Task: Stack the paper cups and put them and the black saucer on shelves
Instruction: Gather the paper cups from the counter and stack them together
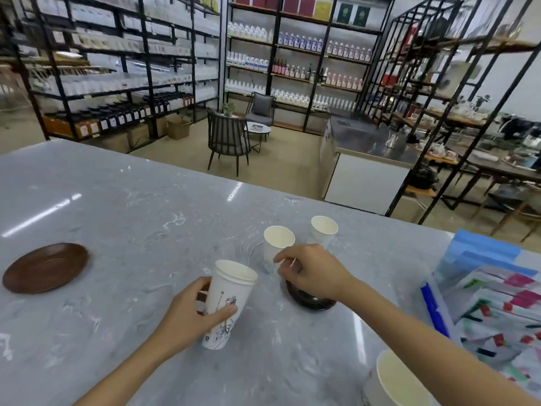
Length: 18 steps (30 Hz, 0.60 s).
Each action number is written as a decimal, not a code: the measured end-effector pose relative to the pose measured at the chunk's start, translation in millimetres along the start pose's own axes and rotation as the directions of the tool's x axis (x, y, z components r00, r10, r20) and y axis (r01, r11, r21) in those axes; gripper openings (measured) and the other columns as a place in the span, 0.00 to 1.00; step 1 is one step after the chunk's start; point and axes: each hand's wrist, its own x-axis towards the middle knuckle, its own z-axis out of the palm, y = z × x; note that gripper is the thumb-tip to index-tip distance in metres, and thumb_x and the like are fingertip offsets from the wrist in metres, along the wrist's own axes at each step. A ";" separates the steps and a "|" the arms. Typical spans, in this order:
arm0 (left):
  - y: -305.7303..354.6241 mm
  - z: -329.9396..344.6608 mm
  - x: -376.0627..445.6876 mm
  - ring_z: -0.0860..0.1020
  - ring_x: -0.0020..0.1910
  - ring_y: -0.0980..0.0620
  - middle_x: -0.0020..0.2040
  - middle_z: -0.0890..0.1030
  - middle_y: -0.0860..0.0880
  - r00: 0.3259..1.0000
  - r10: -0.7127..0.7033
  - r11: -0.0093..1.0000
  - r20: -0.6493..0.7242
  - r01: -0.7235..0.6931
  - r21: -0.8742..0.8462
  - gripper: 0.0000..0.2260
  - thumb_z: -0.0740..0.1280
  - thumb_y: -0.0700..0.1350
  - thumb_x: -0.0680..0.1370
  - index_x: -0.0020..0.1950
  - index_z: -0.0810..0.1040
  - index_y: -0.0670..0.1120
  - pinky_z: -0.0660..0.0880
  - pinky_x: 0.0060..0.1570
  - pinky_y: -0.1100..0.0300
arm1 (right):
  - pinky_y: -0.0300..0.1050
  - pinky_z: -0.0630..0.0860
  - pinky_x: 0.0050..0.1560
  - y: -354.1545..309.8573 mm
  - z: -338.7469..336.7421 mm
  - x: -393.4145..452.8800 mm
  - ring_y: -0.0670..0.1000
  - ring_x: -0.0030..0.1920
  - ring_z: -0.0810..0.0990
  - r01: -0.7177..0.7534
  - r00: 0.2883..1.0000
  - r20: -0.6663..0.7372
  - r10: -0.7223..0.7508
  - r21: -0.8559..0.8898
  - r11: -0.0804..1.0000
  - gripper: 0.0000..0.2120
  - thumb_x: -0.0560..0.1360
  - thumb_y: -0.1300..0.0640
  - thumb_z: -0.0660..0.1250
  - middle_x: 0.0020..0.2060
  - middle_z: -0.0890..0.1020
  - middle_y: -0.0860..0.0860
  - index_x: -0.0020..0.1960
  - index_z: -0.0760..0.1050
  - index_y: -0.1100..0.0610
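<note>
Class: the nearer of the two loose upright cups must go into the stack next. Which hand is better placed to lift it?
Right. The right hand has its fingertips at that cup, while the left hand grips the cup stack.

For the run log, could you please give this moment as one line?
left hand: holds stacked cups | right hand: pinching second cup | black saucer: on counter | shelving: not begun

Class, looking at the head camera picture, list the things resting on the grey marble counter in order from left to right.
Round brown wooden saucer → tall printed white paper cup held in the left hand → small white paper cup at the right hand → second small white paper cup → blue plastic box.
</note>
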 end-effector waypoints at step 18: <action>-2.7 71.7 36.2 0.82 0.52 0.64 0.54 0.85 0.65 0.956 -0.185 0.978 -0.227 0.158 -0.133 0.31 0.80 0.69 0.61 0.58 0.80 0.58 0.77 0.49 0.63 | 0.48 0.80 0.48 111.0 18.4 112.9 0.55 0.49 0.84 0.019 0.998 0.058 -0.008 -0.193 0.981 0.09 0.80 0.52 0.65 0.51 0.86 0.49 0.55 0.82 0.48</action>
